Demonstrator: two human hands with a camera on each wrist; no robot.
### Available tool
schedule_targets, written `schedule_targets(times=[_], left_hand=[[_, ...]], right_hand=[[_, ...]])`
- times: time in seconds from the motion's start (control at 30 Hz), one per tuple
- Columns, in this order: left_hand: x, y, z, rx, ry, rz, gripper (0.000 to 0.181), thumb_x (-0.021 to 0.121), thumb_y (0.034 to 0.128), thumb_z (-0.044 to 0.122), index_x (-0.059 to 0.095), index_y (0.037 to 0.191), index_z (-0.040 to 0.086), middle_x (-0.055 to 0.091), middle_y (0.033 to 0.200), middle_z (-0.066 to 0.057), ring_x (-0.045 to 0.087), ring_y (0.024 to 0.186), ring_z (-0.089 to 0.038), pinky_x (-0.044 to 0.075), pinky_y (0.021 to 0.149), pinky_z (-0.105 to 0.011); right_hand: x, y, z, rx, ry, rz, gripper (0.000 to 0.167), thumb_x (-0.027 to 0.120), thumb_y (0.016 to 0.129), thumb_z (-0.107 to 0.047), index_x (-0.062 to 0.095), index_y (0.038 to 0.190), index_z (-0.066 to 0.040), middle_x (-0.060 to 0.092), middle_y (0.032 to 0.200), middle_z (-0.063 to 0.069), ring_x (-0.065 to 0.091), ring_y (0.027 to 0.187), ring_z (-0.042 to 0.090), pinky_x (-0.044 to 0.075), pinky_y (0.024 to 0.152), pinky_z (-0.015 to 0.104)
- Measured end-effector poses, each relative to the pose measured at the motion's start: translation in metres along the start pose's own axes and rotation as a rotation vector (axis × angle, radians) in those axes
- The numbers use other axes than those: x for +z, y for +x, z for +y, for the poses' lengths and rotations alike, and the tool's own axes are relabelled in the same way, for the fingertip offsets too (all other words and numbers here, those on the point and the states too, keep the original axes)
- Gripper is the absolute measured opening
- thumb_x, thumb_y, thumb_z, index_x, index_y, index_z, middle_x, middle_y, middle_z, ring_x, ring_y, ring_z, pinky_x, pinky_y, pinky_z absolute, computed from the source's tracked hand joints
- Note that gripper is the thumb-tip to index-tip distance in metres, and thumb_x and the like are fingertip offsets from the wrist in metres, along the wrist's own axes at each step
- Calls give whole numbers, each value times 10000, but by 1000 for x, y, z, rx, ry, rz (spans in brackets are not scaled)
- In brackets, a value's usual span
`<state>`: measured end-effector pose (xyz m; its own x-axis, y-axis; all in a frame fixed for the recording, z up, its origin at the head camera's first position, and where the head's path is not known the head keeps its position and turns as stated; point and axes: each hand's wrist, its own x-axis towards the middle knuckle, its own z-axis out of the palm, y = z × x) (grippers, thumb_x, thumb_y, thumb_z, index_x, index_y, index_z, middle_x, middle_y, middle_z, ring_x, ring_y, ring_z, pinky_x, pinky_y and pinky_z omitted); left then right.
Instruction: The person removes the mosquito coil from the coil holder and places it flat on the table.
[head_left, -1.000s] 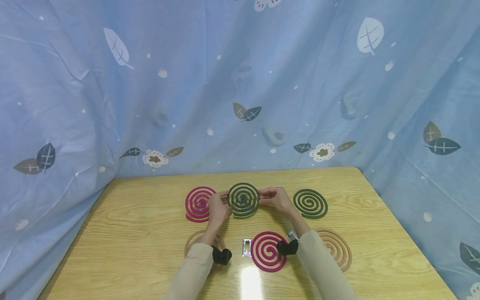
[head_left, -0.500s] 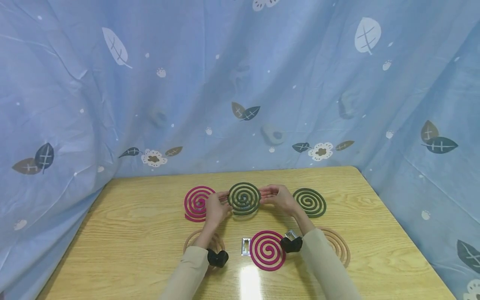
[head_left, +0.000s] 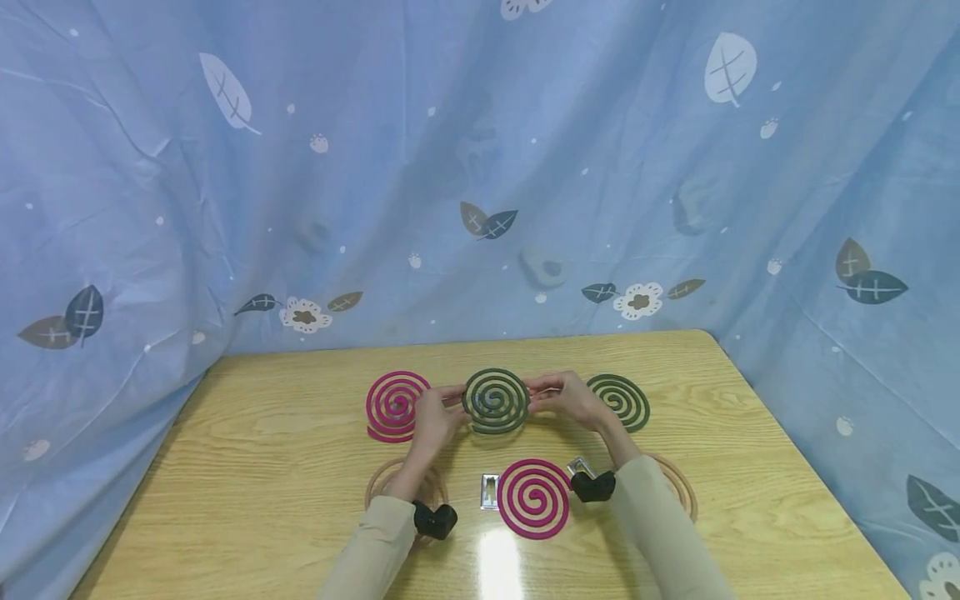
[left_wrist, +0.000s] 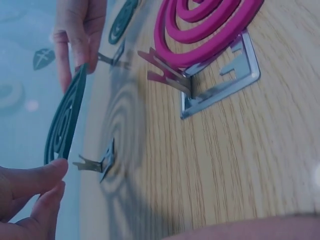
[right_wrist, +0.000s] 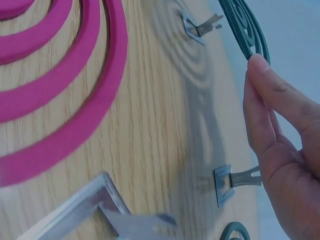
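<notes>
A dark green spiral coil (head_left: 496, 402) is held above the table between both hands. My left hand (head_left: 437, 419) pinches its left edge; in the left wrist view thumb and finger of the left hand (left_wrist: 35, 197) meet at the rim. My right hand (head_left: 573, 402) pinches the opposite edge, as the right wrist view shows with the right hand (right_wrist: 285, 130). Below the raised coil a small metal stand (left_wrist: 107, 161) with an upright forked prong is on the table, apart from the coil, whose shadow falls around it.
On the table (head_left: 247, 467) are a pink coil (head_left: 390, 407) at back left, a second green coil (head_left: 618, 402) at back right, and a pink coil (head_left: 533, 499) in front between metal stands (head_left: 490, 492). Tan coils (head_left: 682, 487) lie partly under the forearms. A blue curtain (head_left: 420, 167) hangs behind.
Both hands have shifted slightly to the right with the green coil between them, and its lower edge has risen a little. The head view has drifted slightly.
</notes>
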<state>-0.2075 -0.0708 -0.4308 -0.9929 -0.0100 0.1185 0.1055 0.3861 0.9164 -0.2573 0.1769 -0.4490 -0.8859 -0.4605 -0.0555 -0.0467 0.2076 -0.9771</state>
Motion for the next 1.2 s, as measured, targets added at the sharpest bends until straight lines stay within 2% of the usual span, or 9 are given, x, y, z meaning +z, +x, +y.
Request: schedule_targets(times=[0.13, 0.23, 0.37, 0.5, 0.8, 1.2], left_hand=[[3, 0, 1, 7, -16, -18, 415, 698, 698, -200, 622, 1105, -160, 646, 1074, -305, 648, 982, -405, 597, 786, -365], [6, 0, 2, 15, -11, -27, 411, 704, 697, -197, 621, 1098, -168, 645, 1072, -307, 644, 993, -406, 595, 793, -367], [9, -1, 2, 10, 0, -40, 418, 710, 695, -192, 621, 1102, -163, 648, 1071, -302, 645, 996, -401, 593, 798, -366], [13, -1, 3, -5, -21, -57, 432, 693, 689, -213, 612, 1110, -168, 633, 1094, -315, 633, 1013, -416, 588, 815, -362], [24, 2, 3, -44, -30, -99, 440, 671, 696, -217, 590, 1127, -181, 631, 1067, -330, 645, 984, -409, 589, 817, -334], [35, 2, 2, -42, 39, -94, 441, 701, 689, -192, 623, 1120, -133, 651, 1090, -277, 644, 1009, -374, 575, 852, -360]], right_hand=[[-4, -3, 2, -7, -11, -5, 434, 681, 844, 37, 542, 1245, 129, 571, 1236, 282, 624, 1014, 277, 572, 863, 300], [-6, -6, 2, 6, -1, 4, 426, 681, 841, 41, 546, 1235, 133, 584, 1222, 278, 645, 973, 237, 569, 878, 346], [-8, -10, 1, 19, 6, 13, 417, 677, 844, 47, 550, 1231, 134, 630, 1131, 250, 660, 905, 171, 562, 887, 415], [-10, -13, 1, 11, -5, 17, 394, 670, 848, 58, 554, 1212, 155, 647, 1073, 235, 662, 878, 160, 558, 883, 451], [-14, -21, 1, 62, -20, 38, 350, 641, 854, 94, 554, 1181, 185, 647, 1021, 247, 659, 856, 176, 576, 861, 381], [-18, -27, 4, 65, 14, 72, 338, 629, 843, 134, 544, 1160, 213, 575, 1182, 337, 673, 856, 156, 587, 819, 297]])
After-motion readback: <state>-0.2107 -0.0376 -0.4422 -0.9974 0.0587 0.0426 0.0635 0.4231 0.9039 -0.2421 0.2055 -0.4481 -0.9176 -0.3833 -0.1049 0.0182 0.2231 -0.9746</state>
